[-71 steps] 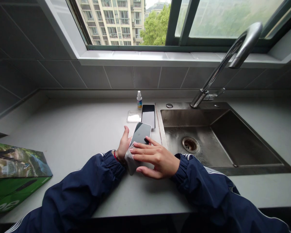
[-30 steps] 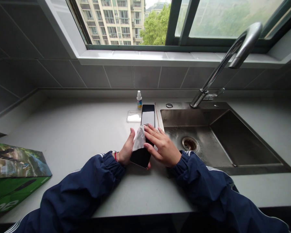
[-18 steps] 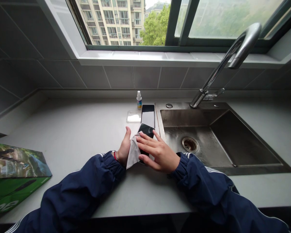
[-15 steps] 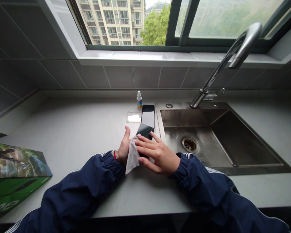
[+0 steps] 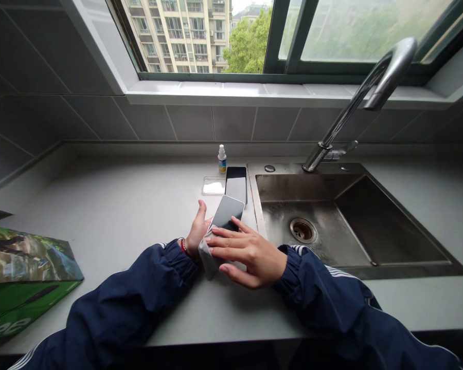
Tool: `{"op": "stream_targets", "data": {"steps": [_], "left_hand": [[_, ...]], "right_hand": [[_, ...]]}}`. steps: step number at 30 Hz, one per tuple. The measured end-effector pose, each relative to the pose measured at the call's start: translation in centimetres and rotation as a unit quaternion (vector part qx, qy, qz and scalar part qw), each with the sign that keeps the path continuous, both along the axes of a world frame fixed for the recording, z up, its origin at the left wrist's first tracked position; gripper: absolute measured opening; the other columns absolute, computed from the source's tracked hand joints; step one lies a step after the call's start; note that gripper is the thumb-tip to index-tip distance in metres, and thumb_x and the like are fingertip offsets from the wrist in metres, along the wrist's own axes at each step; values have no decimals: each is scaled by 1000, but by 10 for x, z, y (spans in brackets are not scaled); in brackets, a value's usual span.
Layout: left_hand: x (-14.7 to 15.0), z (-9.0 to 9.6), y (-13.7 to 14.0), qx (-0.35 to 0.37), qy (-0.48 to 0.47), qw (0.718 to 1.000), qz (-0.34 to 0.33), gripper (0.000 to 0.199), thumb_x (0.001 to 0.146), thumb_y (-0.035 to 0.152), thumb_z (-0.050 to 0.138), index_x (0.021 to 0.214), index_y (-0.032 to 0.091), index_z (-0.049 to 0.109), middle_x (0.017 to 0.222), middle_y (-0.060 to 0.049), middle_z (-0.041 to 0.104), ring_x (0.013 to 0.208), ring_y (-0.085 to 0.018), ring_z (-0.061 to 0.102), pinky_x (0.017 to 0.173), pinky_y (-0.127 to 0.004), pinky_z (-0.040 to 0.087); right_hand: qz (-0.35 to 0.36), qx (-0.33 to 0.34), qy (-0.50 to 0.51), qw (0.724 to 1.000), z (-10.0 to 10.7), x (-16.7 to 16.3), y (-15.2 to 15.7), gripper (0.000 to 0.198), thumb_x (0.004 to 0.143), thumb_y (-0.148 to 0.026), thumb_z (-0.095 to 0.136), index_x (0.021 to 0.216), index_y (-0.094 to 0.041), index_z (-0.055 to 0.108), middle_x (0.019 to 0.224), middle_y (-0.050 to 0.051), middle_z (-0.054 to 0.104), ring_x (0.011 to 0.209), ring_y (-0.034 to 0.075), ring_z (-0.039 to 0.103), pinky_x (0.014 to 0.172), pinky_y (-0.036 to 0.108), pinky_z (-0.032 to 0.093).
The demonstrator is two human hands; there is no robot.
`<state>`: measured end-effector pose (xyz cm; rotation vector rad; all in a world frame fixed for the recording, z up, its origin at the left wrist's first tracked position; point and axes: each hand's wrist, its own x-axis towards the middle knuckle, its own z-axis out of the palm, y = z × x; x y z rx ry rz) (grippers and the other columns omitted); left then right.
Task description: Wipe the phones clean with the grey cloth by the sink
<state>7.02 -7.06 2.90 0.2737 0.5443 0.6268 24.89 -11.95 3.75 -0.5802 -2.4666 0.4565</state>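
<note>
My left hand (image 5: 196,235) holds the phone (image 5: 227,210), thumb raised; my right hand (image 5: 255,255), mostly open, presses the cloth (image 5: 207,262) on its near end

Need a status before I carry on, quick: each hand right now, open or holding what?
Left hand: holding the white-edged phone, grip mostly hidden.
Right hand: open, laid over the gray cloth on that phone.

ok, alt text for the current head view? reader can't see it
Right hand, fingers outstretched, on a grey cloth over the near part of a phone in the left hand. Beyond, a second phone and clear case lie on the counter, a small bottle upright behind; steel sink at right.
</note>
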Motion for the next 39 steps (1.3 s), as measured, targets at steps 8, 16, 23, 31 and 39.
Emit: {"op": "stream_targets", "data": {"steps": [8, 16, 23, 31, 39], "left_hand": [[0, -4, 0, 14, -12, 1000, -2, 96, 89, 81, 20, 130, 4, 60, 93, -20, 74, 87, -30, 73, 84, -40, 56], [-2, -13, -3, 110, 2, 990, -90, 99, 87, 82, 6, 130, 11, 60, 83, -16, 73, 67, -29, 73, 67, -41, 57], [-3, -12, -7, 189, 56, 967, -160, 108, 80, 88, 2, 121, 11, 66, 93, -19, 73, 62, -33, 72, 58, -43, 55], [-1, -11, -10, 168, 68, 972, -147, 103, 82, 87, 4, 127, 17, 66, 92, -16, 73, 62, -34, 72, 57, -45, 56], [-2, -10, -10, 163, 53, 975, -141, 103, 84, 84, 1, 141, 17, 56, 96, -19, 74, 61, -34, 72, 58, -47, 56]], "right_hand": [[-26, 10, 20, 999, -5, -1, 3, 33, 100, -30, 50, 129, -20, 61, 137, 8, 65, 140, 20, 49, 126, 50, 10], [-150, 25, 8, 988, -13, 7, 14, 37, 103, -27, 45, 136, -19, 57, 146, 10, 57, 146, 23, 41, 123, 53, 20], [-237, 24, 16, 971, -18, 13, 22, 45, 103, -30, 45, 146, -17, 49, 155, 11, 46, 149, 25, 34, 121, 56, 27], [-258, 23, 14, 966, -19, 14, 22, 48, 103, -32, 44, 148, -16, 48, 157, 11, 42, 152, 29, 27, 120, 58, 28], [-253, 25, -2, 967, -17, 11, 20, 50, 103, -35, 43, 149, -14, 45, 158, 12, 39, 152, 29, 27, 121, 59, 26]]}}
